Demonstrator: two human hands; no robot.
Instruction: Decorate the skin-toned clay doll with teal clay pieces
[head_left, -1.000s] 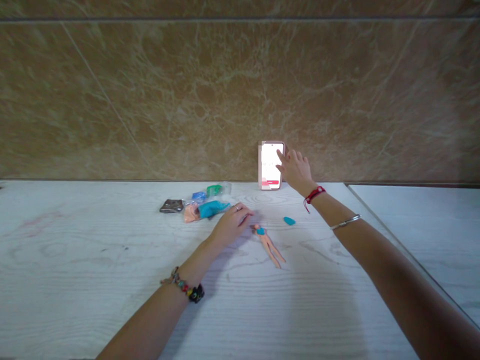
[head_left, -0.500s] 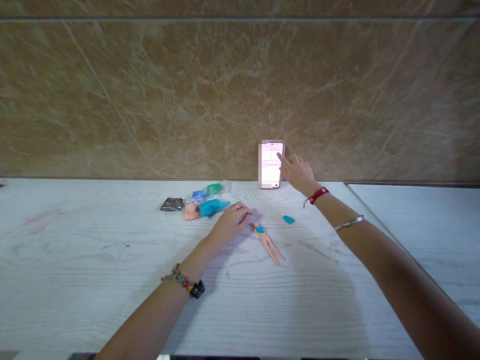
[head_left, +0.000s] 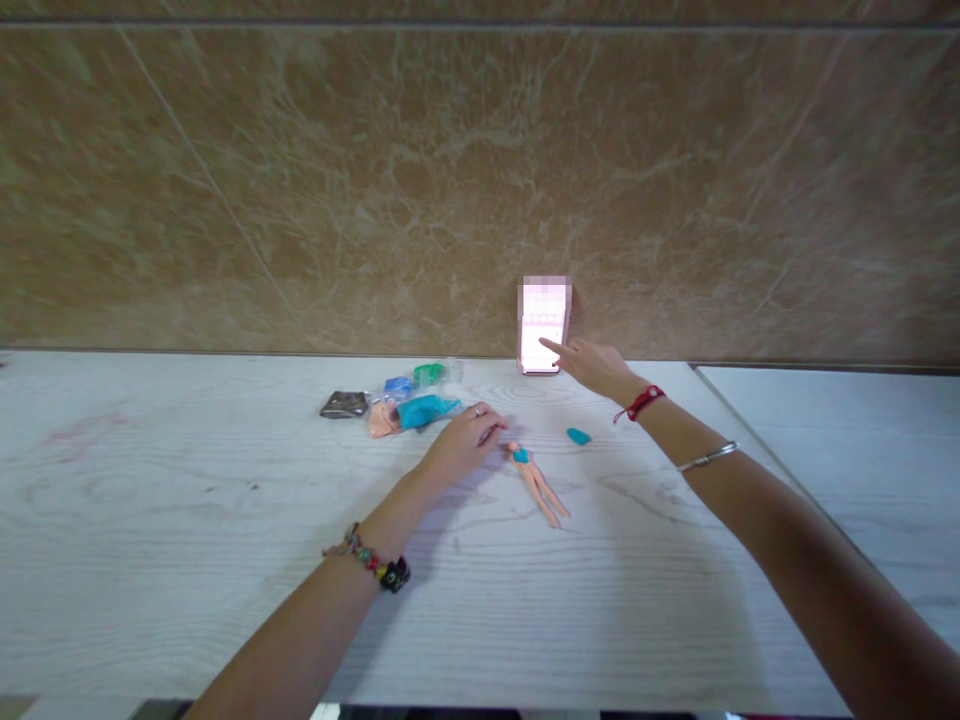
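My right hand (head_left: 596,368), pointing and holding nothing, has just lowered its finger at the phone (head_left: 541,308) by the counter's (head_left: 187,480) back edge. So the clay figure (head_left: 534,482) lies unheld, nearer that edge, just beside my empty, loosely curled left hand (head_left: 466,440).

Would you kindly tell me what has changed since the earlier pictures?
The right hand has moved down, its index finger now before the lower half of the phone, whose display went from mostly white to pinkish. Nothing was grasped or released. The left hand, small figure, teal piece and packets stayed put.
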